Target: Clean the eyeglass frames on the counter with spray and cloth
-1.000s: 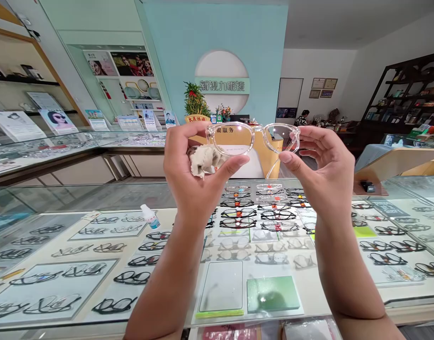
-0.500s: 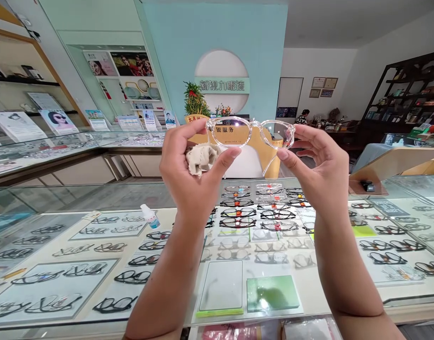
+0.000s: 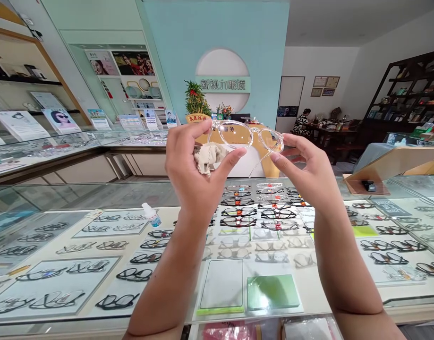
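Clear-framed eyeglasses [image 3: 252, 137] are held up above the glass counter, tilted with the right side turned away. My left hand [image 3: 193, 165] pinches them at the left end of the frame between thumb and fingers. A crumpled beige cloth [image 3: 208, 156] is tucked in that same palm. At the other end, my right hand [image 3: 310, 172] grips the rim near the hinge with thumb and forefinger. One clear temple arm hangs down below the lenses; the other is mostly hidden by my left hand and the cloth.
Beneath lies a glass display counter [image 3: 174, 309] with rows of eyeglasses inside. A small white spray bottle [image 3: 151, 215] stands on it to the left. A green box [image 3: 272, 291] shows near the front. Further back are a wooden stand [image 3: 397, 163] and a seated person [image 3: 302, 121].
The eyeglasses have turned, their right end swinging inward and away. My right hand has moved left with it, and my left hand has shifted slightly right.
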The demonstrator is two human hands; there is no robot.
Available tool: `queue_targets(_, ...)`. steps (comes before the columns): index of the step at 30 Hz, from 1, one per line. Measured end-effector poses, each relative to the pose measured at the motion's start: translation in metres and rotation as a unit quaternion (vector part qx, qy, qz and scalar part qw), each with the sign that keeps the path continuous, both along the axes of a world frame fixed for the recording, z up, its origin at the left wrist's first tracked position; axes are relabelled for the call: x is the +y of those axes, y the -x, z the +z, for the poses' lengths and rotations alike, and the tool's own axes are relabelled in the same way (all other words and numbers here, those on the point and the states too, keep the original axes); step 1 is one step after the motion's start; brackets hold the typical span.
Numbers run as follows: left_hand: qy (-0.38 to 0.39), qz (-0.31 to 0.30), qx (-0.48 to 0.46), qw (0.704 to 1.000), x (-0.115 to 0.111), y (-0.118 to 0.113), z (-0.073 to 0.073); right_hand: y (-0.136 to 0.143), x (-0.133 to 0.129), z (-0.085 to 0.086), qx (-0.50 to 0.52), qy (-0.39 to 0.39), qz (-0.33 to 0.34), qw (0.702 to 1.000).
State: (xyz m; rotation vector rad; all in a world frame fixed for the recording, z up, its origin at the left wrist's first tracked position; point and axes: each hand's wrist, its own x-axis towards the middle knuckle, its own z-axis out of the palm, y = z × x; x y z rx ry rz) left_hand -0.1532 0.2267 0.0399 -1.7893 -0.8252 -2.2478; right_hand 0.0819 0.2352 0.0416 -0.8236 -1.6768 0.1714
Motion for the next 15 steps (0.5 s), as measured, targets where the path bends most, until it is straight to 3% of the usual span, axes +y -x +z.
queue_targets(8,0.013,-0.023,0.012,1.0,0.001,0.002,0.001,-0.003,0.007,-0.003,0.016,-0.058,-0.002,0.998)
queue_targets(15,0.068,-0.056,0.006,0.996,0.019,0.01,-0.001,0.008,-0.003,-0.002,0.042,-0.179,-0.086,0.979)
